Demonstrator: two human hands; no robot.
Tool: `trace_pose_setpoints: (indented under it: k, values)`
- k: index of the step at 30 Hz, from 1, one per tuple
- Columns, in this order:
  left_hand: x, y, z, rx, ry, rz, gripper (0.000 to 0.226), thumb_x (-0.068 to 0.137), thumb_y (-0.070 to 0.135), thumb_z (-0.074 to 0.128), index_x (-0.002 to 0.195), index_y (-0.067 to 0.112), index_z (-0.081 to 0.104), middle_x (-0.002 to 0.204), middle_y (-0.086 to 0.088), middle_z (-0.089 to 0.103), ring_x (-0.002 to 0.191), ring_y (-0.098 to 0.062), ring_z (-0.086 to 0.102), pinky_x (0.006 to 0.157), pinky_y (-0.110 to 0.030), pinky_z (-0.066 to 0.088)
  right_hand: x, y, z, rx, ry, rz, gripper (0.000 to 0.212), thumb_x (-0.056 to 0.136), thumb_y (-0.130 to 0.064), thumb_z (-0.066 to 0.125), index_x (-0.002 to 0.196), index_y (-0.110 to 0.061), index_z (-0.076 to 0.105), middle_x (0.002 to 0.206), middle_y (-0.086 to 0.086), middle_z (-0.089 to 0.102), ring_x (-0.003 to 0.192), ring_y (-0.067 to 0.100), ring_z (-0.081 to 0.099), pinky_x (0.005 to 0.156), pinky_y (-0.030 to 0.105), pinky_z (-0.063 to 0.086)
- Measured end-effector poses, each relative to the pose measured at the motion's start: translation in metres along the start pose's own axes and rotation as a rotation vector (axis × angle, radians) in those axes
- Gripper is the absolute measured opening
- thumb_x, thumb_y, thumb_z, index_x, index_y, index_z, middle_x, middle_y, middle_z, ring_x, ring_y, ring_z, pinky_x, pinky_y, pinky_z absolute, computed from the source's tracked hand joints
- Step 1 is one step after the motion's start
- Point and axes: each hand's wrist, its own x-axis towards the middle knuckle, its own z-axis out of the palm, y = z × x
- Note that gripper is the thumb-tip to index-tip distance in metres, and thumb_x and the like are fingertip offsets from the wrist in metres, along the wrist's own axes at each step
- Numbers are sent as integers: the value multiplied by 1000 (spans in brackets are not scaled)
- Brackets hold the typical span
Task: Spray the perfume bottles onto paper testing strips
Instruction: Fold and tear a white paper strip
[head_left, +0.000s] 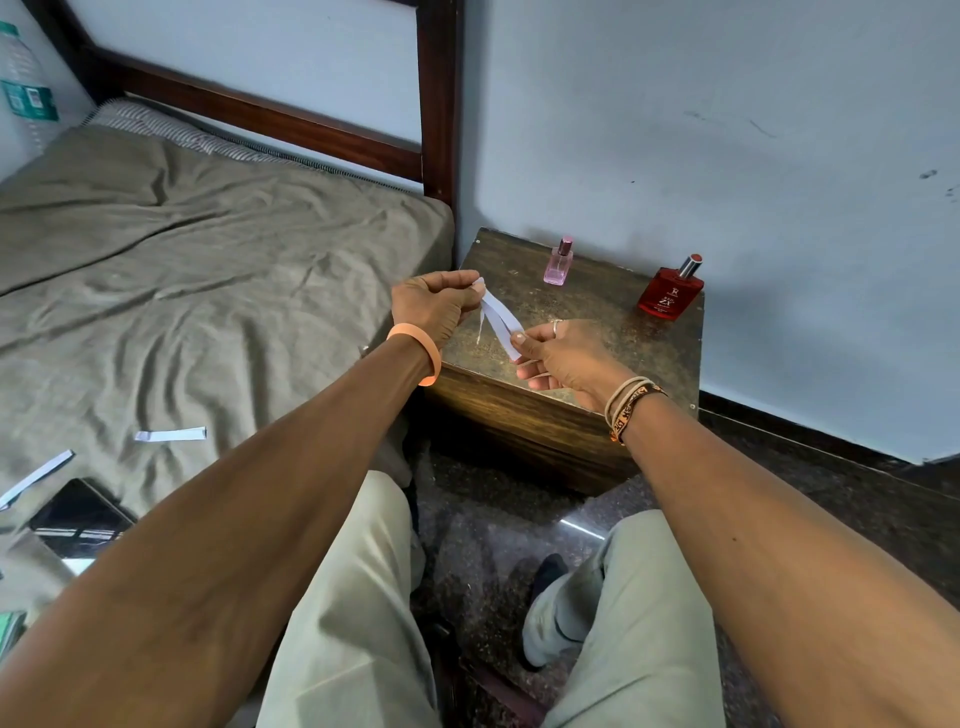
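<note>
The small perfume bottle (558, 264) is pink, the larger perfume bottle (670, 293) red with black lettering. The paper strips (500, 314) are white, bench (519, 415) dark brown wood-grain, bedsheet (234, 249) olive-grey, wristband (422, 353) orange, wall (727, 130) pale blue, floor (805, 483) dark and speckled.

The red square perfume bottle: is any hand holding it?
No, the red square perfume bottle stands untouched on the brown wooden table, away from left hand and right hand.

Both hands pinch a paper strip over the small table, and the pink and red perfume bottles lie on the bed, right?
No: in the head view the pink bottle and red bottle stand on the table, not the bed. The left hand and right hand do pinch the paper strip over it.
</note>
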Motion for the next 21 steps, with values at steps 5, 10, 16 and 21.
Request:
trace_pose_setpoints:
  k: [5, 10, 16, 21]
  values:
    - [9, -10, -4, 134, 84, 55, 8, 75, 11, 80, 81, 15, 76, 84, -6, 75, 76, -15, 69, 79, -27, 56, 3, 1, 3, -128, 56, -82, 28, 95, -30, 66, 116, -12, 71, 97, 14, 74, 69, 20, 66, 71, 39, 58]
    - [10, -12, -8, 234, 141, 71, 10, 75, 11, 78, 76, 20, 75, 81, -1, 74, 74, -13, 68, 76, -25, 56, -3, -6, 4, -228, 133, -203, 13, 93, -29, 66, 90, -22, 76, 86, 13, 74, 70, 21, 62, 70, 40, 57]
    - [0, -5, -4, 184, -100, -299, 3, 76, 11, 72, 79, 13, 72, 71, -1, 69, 59, -11, 62, 61, -24, 48, -2, -47, 6, 438, -64, 107, 18, 90, -18, 59, 87, -6, 72, 75, 6, 69, 60, 14, 61, 55, 24, 52]
    - [-1, -3, -6, 79, -199, -451, 15, 78, 12, 71, 93, 12, 72, 75, -1, 70, 69, -13, 66, 72, -28, 51, 4, -58, 4, 433, -61, 166, 19, 89, -19, 59, 89, -6, 74, 73, 6, 68, 54, 12, 60, 51, 21, 51]
